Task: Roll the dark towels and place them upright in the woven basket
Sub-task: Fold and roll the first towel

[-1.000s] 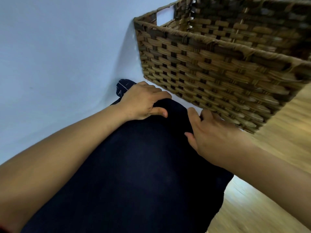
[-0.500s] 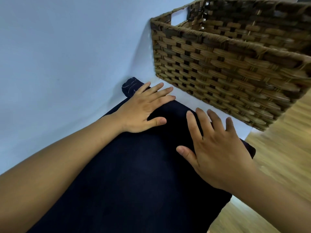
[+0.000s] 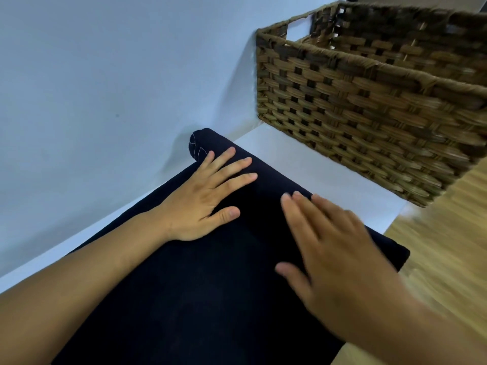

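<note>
A dark navy towel (image 3: 200,291) lies spread on a white surface, its far end wound into a thick roll with pale stitching at the left tip. My left hand (image 3: 208,198) lies flat on that roll, fingers straight and spread. My right hand (image 3: 334,256) is blurred and flat over the roll's right part, fingers straight; whether it touches the cloth is unclear. The brown woven basket (image 3: 369,111) stands beyond the roll at the upper right, apart from it; its inside is mostly hidden.
The white surface (image 3: 316,164) shows as a bare strip between the roll and the basket. A pale wall (image 3: 105,75) rises on the left. Wooden floor (image 3: 448,259) lies past the surface's right edge.
Both hands went from curled at the towel's far edge to flat and straight on top of it. The roll has grown thicker and sits farther from the basket in view.
</note>
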Demonstrator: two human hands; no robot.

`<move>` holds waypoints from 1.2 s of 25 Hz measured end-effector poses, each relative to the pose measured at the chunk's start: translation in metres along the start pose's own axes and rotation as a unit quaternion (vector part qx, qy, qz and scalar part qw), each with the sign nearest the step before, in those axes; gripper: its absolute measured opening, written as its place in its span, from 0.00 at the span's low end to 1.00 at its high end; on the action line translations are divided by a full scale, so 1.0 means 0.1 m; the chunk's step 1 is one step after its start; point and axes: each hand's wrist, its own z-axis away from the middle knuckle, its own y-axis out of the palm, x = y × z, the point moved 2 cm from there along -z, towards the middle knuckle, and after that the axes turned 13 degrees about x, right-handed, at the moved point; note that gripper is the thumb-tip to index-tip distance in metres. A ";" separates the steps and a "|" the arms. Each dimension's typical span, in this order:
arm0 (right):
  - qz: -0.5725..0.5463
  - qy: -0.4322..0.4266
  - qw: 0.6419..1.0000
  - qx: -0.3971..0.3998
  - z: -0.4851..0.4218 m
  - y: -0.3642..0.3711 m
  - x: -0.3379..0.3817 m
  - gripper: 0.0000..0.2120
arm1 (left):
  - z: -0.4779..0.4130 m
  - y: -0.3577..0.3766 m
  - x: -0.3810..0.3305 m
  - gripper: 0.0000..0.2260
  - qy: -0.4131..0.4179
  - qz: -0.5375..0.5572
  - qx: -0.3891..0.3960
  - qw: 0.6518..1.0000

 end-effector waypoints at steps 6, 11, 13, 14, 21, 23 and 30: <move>-0.028 0.078 0.988 0.131 -0.21 -0.20 -0.48 0.38 | -0.34 -0.21 0.01 0.23 -0.009 -0.025 -0.054 0.998; -0.057 0.065 0.989 0.121 -0.22 -0.11 -0.50 0.31 | -1.03 -0.27 -0.07 0.30 -0.007 -0.056 0.033 0.998; -0.067 0.060 0.988 0.122 -0.24 -0.10 -0.53 0.28 | -1.13 -0.20 -0.02 0.32 -0.011 -0.083 0.057 0.995; -0.071 0.057 0.989 0.119 -0.25 -0.08 -0.54 0.28 | -1.18 -0.19 0.00 0.31 -0.004 -0.083 0.051 0.995; 0.006 0.077 0.994 0.082 -0.43 -0.07 -0.69 0.29 | -1.45 -0.15 0.10 0.31 -0.013 -0.095 -0.013 0.995; 0.041 0.092 0.993 0.067 -0.43 -0.07 -0.65 0.29 | -1.43 -0.15 0.11 0.31 -0.034 -0.092 -0.017 0.995; 0.117 0.145 0.982 0.029 -0.31 0.09 -0.35 0.33 | -0.91 -0.12 -0.01 0.22 0.002 -0.022 -0.030 0.999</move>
